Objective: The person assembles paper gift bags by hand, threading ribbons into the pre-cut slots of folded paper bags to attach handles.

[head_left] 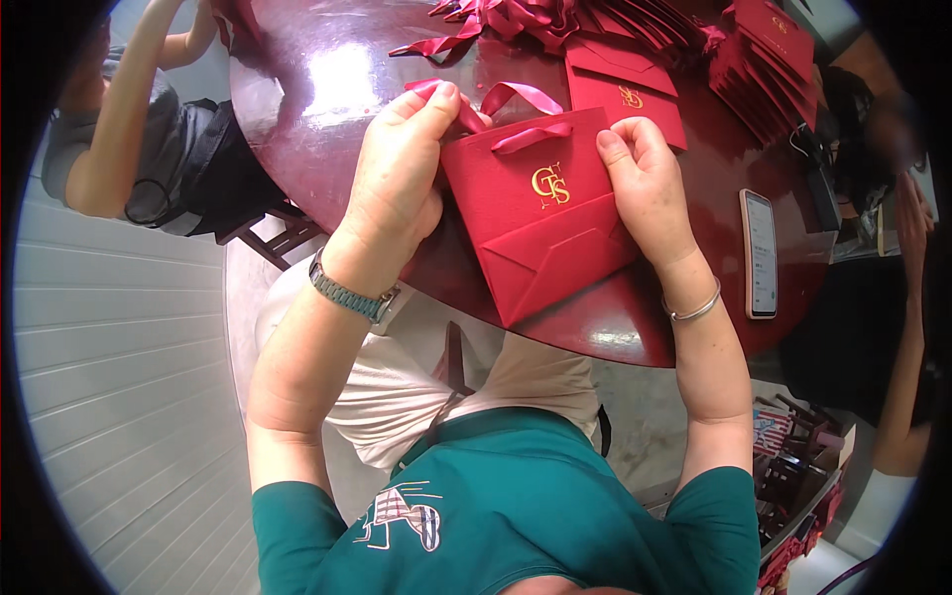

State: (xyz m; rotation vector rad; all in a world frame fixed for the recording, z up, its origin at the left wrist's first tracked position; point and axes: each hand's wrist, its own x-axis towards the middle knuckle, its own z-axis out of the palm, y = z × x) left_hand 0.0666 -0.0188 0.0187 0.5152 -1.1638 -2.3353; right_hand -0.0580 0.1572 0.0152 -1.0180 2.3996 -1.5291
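A small red paper gift bag (496,183), folded flat with a gold emblem on its front, is held over the near edge of the table. My right hand (643,183) pinches the bag's upper right edge between thumb and fingers. At the upper left, my left hand (402,164) is closed on the pink-red ribbon (424,87), the end of which shows above the thumb. A ribbon handle (531,137) loops across the bag's top, and another ribbon loop rises behind it.
The round dark-red table (297,99) carries more flat red bags (625,89), a fanned bundle of bags (769,84) and a heap of ribbons (506,25). A phone (761,253) lies at the right. Other people sit at left and right. A crate (803,486) stands below right.
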